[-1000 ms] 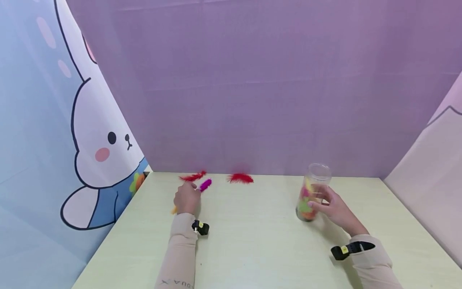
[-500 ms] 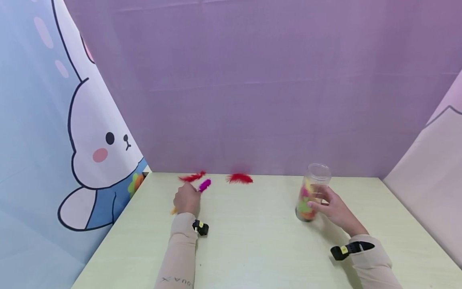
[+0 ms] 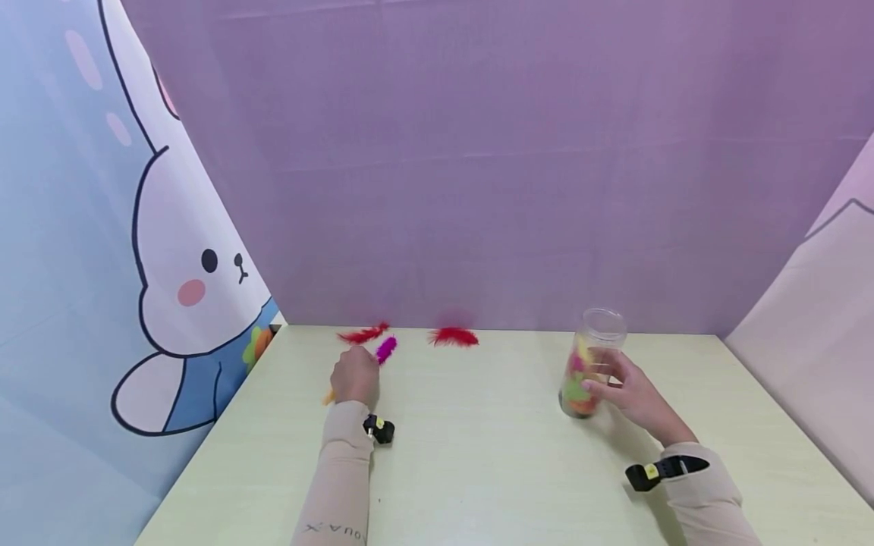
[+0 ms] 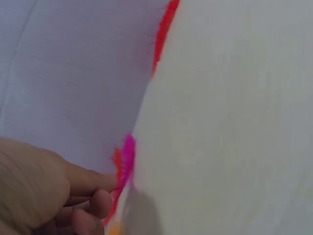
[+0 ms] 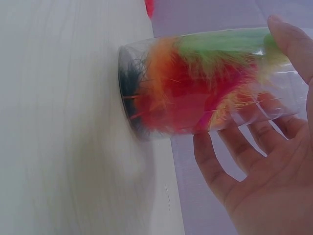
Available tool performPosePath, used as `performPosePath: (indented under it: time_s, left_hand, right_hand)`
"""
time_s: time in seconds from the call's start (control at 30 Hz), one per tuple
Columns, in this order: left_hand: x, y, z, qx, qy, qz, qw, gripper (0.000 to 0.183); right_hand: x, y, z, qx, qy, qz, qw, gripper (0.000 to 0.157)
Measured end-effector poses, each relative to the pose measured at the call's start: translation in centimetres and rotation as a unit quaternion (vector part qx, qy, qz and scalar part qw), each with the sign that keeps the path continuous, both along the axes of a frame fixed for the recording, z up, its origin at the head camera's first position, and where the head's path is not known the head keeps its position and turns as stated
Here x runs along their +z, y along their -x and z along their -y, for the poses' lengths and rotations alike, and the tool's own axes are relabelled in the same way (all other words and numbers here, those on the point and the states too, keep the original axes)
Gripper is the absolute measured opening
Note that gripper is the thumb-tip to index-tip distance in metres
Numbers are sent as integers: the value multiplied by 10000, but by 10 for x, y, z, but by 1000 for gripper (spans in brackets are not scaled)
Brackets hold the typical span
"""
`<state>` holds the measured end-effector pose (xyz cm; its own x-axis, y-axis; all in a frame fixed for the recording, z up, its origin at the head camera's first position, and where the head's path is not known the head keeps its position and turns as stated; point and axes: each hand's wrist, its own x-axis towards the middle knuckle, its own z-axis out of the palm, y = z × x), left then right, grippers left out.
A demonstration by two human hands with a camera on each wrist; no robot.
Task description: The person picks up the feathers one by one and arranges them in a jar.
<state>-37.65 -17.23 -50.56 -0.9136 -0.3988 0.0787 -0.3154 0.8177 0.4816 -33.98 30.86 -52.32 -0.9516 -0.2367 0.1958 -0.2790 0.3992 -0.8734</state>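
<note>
In the head view my left hand [image 3: 355, 375] is low over the table's left side, fingers curled at a magenta feather [image 3: 385, 349]. The left wrist view shows the index finger and thumb pinching at the lower part of this feather [image 4: 128, 156]. A yellow-orange feather end [image 3: 329, 396] sticks out beside the hand. Just beyond lies a red feather [image 3: 365, 334], with another red feather [image 3: 455, 337] to its right. My right hand [image 3: 631, 394] grips a clear plastic jar [image 3: 604, 326], standing upright and lidless. Green, orange, red, magenta and yellow feathers fill it [image 5: 195, 83].
The pale table [image 3: 464, 455] ends at a purple cloth backdrop [image 3: 478, 189]. To the left hangs a blue cloth with a cartoon rabbit [image 3: 184, 258]; a light cloth [image 3: 819, 318] borders the right side.
The magenta feather's tip has shifted slightly left and toward me at my left hand. My right hand and the jar stay in place.
</note>
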Motion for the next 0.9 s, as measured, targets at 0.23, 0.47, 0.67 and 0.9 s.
performPosePath:
  time_s: [0.23,0.47,0.67,0.9]
  left_hand:
    - [10,-2,0,-121,8,-245,9996,33]
    - [8,-4,3,-64,-8,-46,10000,17]
    - [2,-4,3,-143,70,32,9999,15]
    - [-3,-2,0,37,120,-129,9998,13]
  right_hand:
    - [0,1,0,-30,-33,55,10000,61]
    - [0,0,1,25,94,75,9999,60]
    - [-1,1,0,18,76,63,9999,60]
    - [-2,1,0,-4,10,89,10000,61]
